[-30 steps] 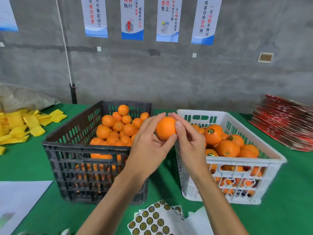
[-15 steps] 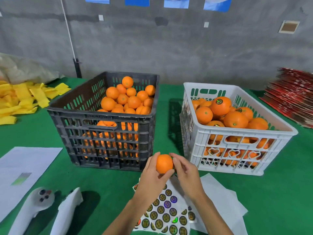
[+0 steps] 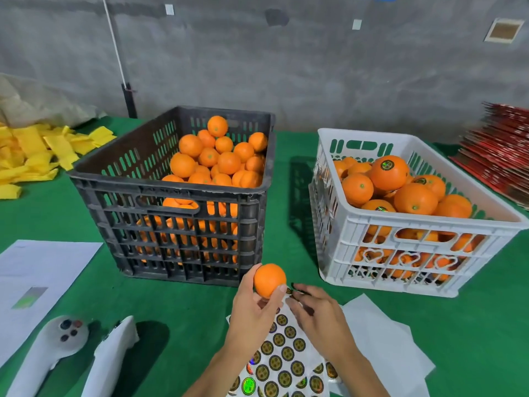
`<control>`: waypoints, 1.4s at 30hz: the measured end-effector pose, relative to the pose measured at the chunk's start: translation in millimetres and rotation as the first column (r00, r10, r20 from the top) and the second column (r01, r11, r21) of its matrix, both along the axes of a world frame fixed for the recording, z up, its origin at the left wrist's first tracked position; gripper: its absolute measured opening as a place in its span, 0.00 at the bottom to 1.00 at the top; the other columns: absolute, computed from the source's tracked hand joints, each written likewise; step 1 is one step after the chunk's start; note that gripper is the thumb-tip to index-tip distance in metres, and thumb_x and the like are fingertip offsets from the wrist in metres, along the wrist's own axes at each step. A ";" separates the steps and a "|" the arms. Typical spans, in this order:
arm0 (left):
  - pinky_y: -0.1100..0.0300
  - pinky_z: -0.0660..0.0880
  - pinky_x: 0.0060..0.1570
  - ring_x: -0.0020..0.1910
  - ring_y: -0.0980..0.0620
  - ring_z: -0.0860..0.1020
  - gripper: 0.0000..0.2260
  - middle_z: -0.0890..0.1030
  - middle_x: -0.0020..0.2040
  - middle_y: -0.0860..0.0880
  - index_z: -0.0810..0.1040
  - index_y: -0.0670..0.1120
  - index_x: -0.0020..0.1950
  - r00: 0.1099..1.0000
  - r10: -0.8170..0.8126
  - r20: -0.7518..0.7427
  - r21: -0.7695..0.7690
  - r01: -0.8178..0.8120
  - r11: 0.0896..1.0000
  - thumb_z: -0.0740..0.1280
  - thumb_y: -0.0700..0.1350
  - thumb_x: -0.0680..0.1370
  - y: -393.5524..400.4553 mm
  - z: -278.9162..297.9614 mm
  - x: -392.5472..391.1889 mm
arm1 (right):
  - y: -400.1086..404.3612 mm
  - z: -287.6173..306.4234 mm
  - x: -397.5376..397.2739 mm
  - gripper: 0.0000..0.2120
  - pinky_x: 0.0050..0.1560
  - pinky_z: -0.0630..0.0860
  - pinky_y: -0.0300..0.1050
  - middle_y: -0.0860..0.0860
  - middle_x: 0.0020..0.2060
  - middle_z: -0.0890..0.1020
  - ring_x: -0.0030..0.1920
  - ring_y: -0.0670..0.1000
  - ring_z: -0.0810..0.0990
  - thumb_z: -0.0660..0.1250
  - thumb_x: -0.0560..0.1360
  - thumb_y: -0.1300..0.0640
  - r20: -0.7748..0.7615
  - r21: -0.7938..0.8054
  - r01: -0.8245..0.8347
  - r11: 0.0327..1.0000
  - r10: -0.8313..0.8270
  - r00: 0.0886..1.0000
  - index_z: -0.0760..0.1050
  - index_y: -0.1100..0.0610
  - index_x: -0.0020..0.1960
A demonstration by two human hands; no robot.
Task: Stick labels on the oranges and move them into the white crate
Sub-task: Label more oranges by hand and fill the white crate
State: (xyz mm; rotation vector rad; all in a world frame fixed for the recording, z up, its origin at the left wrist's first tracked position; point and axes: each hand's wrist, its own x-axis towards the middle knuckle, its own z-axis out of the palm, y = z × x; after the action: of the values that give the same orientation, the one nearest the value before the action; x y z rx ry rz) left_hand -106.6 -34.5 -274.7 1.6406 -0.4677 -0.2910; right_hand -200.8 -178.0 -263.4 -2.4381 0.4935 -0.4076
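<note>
While the left hand [image 3: 252, 310] holds one orange [image 3: 270, 280] up over the near end of the sticker sheet [image 3: 282, 359], the scene reads as follows.

Left hand: grasping the orange between thumb and fingers, just in front of the black crate [image 3: 183, 224].
Right hand [image 3: 317, 313]: fingers reaching down to the top edge of the sticker sheet, seemingly picking at a label; whether one is already pinched I cannot tell.
Orange in hand: no label shows on the side facing the camera, so it looks not yet stickered.
Sticker sheet: lies on the green table [image 3: 186, 310] under both hands, many round labels left on it, white backing paper [image 3: 380, 339] beside it.
Black crate: to the left, piled with oranges that show no labels.
White crate [image 3: 400, 239]: to the right, well filled, with several oranges showing dark round labels.
Progress: judged from the two crates, a good share is done, but the black crate holds a large heap to go.
Next step: peel a label, press it on the held orange, then carry it to the white crate.
Further out: two white controllers [image 3: 71, 356] and a paper sheet [image 3: 43, 270] near left, yellow strips [image 3: 37, 153] far left, red stack [image 3: 501, 150] far right.
</note>
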 end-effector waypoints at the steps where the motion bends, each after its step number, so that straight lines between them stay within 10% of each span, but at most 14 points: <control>1: 0.54 0.82 0.54 0.52 0.51 0.85 0.28 0.81 0.60 0.50 0.65 0.69 0.70 1.000 -0.004 -0.002 0.006 0.004 1.000 0.72 0.68 0.73 0.6 -0.2 -0.2 | -0.2 -3.1 1.7 0.12 0.60 0.76 0.38 0.41 0.64 0.80 0.60 0.42 0.79 0.70 0.80 0.49 0.048 0.075 0.035 0.997 -0.038 0.998 0.86 0.53 0.58; 8: 0.54 0.81 0.56 0.53 0.56 0.84 0.33 0.79 0.63 0.54 0.61 0.69 0.72 0.998 -0.054 0.026 0.075 0.052 0.996 0.71 0.70 0.71 5.0 8.6 -2.4 | 5.3 1.6 14.9 0.10 0.56 0.83 0.52 0.48 0.52 0.85 0.52 0.48 0.84 0.70 0.79 0.63 0.177 0.690 0.156 0.707 -0.374 0.910 0.87 0.53 0.43; 17: 0.74 0.76 0.50 0.55 0.65 0.79 0.32 0.66 0.64 0.72 0.62 0.74 0.66 0.964 -0.099 0.245 0.071 0.084 0.994 0.78 0.54 0.72 -21.1 86.3 -1.8 | 20.1 93.9 4.8 0.08 0.55 0.80 0.38 0.41 0.51 0.87 0.55 0.43 0.84 0.69 0.80 0.52 0.445 0.634 0.019 0.773 -0.385 0.809 0.87 0.46 0.51; 23: 0.76 0.67 0.59 0.63 0.66 0.71 0.30 0.64 0.73 0.63 0.61 0.58 0.78 0.830 -0.044 0.555 0.026 0.036 0.999 0.69 0.45 0.80 -71.0 182.5 5.7 | 1.7 183.8 12.4 0.28 0.53 0.76 0.28 0.34 0.54 0.80 0.52 0.34 0.80 0.69 0.74 0.35 0.516 0.265 0.118 0.957 -0.244 0.821 0.70 0.40 0.71; 30: 0.45 0.72 0.67 0.71 0.47 0.72 0.33 0.57 0.79 0.57 0.56 0.53 0.81 0.659 -0.386 0.646 0.418 0.117 0.901 0.68 0.47 0.79 -124.7 270.2 31.0 | -91.9 232.4 23.3 0.28 0.54 0.77 0.35 0.48 0.53 0.83 0.53 0.46 0.83 0.74 0.76 0.45 0.509 0.074 0.394 0.916 -0.375 0.775 0.73 0.55 0.71; 37: 0.50 0.77 0.55 0.57 0.49 0.79 0.22 0.71 0.69 0.53 0.70 0.54 0.71 0.674 -0.304 0.674 0.519 -0.139 0.843 0.67 0.59 0.79 -98.1 299.8 106.3 | -155.8 258.2 42.1 0.31 0.61 0.76 0.57 0.50 0.81 0.59 0.69 0.58 0.76 0.69 0.80 0.48 0.330 -0.249 0.498 0.831 -0.410 0.850 0.61 0.48 0.80; 42: 0.52 0.74 0.59 0.65 0.45 0.75 0.22 0.77 0.66 0.46 0.74 0.49 0.68 0.753 -0.301 0.586 0.680 -0.255 0.687 0.69 0.58 0.78 -61.7 297.0 176.9 | -140.3 254.3 65.3 0.25 0.61 0.78 0.54 0.51 0.78 0.66 0.68 0.59 0.76 0.65 0.82 0.51 0.252 -0.385 0.476 0.791 -0.406 0.878 0.67 0.51 0.78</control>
State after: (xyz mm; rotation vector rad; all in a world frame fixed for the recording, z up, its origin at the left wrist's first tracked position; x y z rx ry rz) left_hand 70.3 -96.2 22.2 2.5586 -1.0154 0.1541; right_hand -135.5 -318.3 -9.1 -2.6654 1.0072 -0.9997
